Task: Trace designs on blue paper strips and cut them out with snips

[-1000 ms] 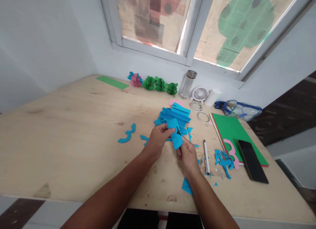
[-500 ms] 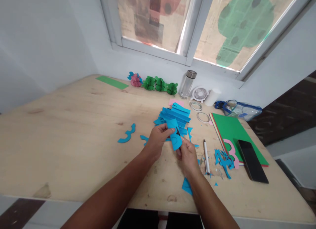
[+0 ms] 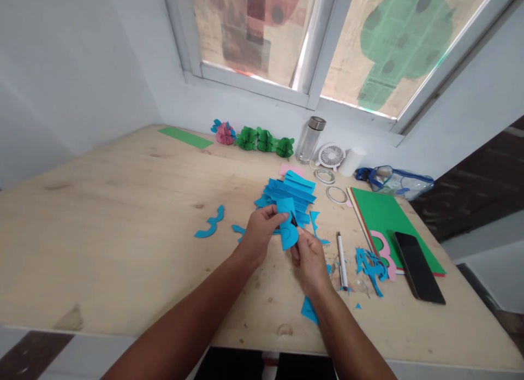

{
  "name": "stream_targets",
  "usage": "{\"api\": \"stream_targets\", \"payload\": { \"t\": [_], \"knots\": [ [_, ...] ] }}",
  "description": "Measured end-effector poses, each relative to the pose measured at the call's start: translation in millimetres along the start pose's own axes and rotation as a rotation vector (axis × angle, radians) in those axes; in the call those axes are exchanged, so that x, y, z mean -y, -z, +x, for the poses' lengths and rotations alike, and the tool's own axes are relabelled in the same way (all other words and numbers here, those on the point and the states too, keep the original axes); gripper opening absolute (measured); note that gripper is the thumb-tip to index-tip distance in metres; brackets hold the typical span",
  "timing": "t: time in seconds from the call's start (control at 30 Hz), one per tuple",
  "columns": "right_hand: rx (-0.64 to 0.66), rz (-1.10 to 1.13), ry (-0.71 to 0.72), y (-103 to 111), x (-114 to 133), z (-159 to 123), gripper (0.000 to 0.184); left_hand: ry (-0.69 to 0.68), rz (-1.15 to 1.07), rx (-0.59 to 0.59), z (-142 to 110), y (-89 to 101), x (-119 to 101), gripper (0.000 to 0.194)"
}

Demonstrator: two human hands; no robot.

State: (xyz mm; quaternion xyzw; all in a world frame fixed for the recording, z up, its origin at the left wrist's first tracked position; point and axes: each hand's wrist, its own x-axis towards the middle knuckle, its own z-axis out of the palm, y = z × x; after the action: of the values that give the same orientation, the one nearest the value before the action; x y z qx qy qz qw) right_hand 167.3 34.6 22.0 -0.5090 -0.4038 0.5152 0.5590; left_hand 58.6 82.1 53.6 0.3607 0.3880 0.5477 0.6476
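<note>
Between thumb and fingers, my left hand [image 3: 262, 230] pinches a small piece of blue paper [image 3: 289, 238] with a curved line drawn on it and a rounded lower edge. My right hand [image 3: 309, 254] is closed around scissors [image 3: 293, 220], whose dark blades show against the paper's right side; the handles are hidden in the fingers. Just behind the hands lies a pile of folded blue paper strips [image 3: 286, 191]. A wavy blue paper cutout [image 3: 210, 223] rests on the table to the left, and another blue piece [image 3: 238, 230] lies partly behind my left hand.
A white pen [image 3: 343, 261], blue scraps [image 3: 372, 268], a pink cutout [image 3: 383, 254], a black phone [image 3: 418, 268] and green sheets [image 3: 393, 216] lie at right. Along the wall stand green paper shapes [image 3: 265, 140], a glass bottle [image 3: 310, 142] and a small fan [image 3: 331, 155]. Tape rolls [image 3: 336, 194] lie nearer.
The lower part of the blue paper has tilted slightly left, and my right hand with the scissors has shifted a little left. Both hands keep their hold.
</note>
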Motion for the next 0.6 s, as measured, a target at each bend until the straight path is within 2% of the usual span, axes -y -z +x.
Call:
{"api": "stream_targets", "payload": {
  "t": [0.6],
  "knots": [
    [-0.007, -0.039, 0.015, -0.5, 4.8, 0.4, 0.057, 0.0, 0.036, 0.004, 1.8, 1.9, 3.3, 0.02]
  ]
}}
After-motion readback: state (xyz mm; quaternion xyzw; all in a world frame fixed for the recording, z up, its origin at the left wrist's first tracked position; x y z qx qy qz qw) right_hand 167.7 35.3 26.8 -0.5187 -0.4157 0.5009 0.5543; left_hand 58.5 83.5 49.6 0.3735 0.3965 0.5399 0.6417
